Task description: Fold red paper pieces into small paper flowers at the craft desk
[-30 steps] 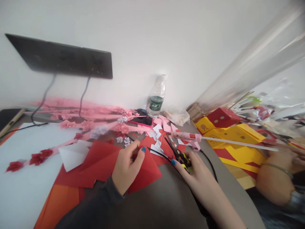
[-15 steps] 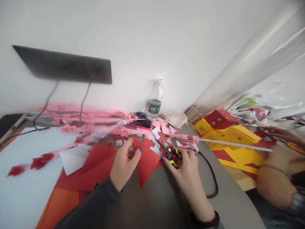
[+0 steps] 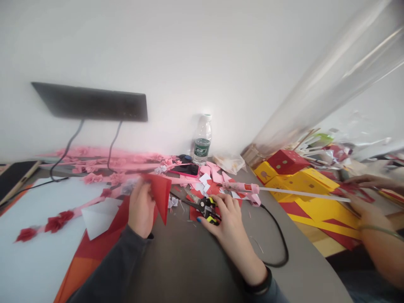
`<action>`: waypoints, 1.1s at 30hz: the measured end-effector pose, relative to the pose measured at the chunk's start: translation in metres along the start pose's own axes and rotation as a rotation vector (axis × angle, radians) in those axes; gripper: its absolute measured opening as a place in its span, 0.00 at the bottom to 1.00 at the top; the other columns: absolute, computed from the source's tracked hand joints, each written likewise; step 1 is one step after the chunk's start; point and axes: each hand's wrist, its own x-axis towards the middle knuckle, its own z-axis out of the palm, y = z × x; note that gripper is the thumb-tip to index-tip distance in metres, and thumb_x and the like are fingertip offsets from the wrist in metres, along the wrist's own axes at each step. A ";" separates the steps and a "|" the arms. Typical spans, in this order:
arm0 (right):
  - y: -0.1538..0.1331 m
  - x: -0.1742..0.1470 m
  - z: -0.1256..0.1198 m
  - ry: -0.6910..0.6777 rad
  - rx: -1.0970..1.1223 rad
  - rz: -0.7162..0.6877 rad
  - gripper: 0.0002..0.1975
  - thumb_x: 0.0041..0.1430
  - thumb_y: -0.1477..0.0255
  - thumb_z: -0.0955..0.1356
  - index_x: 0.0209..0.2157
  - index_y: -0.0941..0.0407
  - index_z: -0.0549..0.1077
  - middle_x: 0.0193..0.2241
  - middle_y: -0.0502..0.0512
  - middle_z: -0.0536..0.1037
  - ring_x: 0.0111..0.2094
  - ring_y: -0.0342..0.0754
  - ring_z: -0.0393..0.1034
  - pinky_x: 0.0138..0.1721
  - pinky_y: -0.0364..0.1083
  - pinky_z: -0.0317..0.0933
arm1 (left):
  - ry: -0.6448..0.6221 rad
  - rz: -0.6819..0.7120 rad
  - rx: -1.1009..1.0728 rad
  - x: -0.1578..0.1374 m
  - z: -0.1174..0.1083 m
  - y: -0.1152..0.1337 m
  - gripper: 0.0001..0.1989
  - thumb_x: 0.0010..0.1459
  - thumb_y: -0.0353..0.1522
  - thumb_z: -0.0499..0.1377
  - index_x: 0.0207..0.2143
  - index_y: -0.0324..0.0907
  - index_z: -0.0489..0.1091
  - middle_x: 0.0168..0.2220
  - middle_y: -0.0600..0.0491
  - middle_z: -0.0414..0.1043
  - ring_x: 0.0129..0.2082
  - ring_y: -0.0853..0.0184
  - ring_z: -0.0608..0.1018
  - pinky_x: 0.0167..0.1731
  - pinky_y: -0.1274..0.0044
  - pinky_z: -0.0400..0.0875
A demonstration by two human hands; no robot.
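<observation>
My left hand holds up a folded piece of red paper, pinched near its upper edge; the fingertips are partly behind the paper. My right hand is around the yellow-green handles of black scissors, thumb on the near side and fingers on the far side. The scissors lie low over the table, blades pointing left. Just beyond them are pink, white and red paper scraps. A pink glue gun with a long white glue stick lies behind my right hand.
Pink strips with paper flowers stretch along the left. A water bottle stands against the wall beside a phone. A black cable curves over the table at right. Yellow and red boxes sit near another person's arm.
My left hand has moved left with the red paper, away from the scissors. My right hand has closed in around the scissors' handles, and the blades now point more to the left.
</observation>
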 end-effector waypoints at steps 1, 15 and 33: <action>-0.003 0.003 0.002 -0.004 -0.009 -0.008 0.26 0.49 0.62 0.75 0.49 0.57 0.70 0.44 0.62 0.71 0.45 0.61 0.65 0.46 0.59 0.64 | 0.017 0.014 -0.032 0.001 0.000 0.001 0.06 0.46 0.31 0.63 0.26 0.42 0.67 0.24 0.61 0.69 0.23 0.75 0.70 0.23 0.84 0.63; -0.018 0.016 0.016 -0.032 -0.172 0.066 0.26 0.50 0.60 0.75 0.48 0.57 0.72 0.42 0.63 0.73 0.45 0.63 0.66 0.43 0.58 0.62 | -0.061 -0.023 0.024 -0.001 -0.002 0.004 0.07 0.50 0.32 0.63 0.30 0.42 0.66 0.25 0.60 0.70 0.24 0.74 0.70 0.24 0.83 0.64; 0.011 -0.007 0.004 -0.036 -0.204 0.090 0.24 0.48 0.54 0.74 0.44 0.53 0.74 0.41 0.62 0.74 0.42 0.63 0.67 0.40 0.57 0.59 | -0.131 -0.059 0.182 -0.001 -0.003 -0.003 0.11 0.49 0.37 0.65 0.29 0.42 0.66 0.24 0.62 0.63 0.23 0.74 0.69 0.23 0.82 0.66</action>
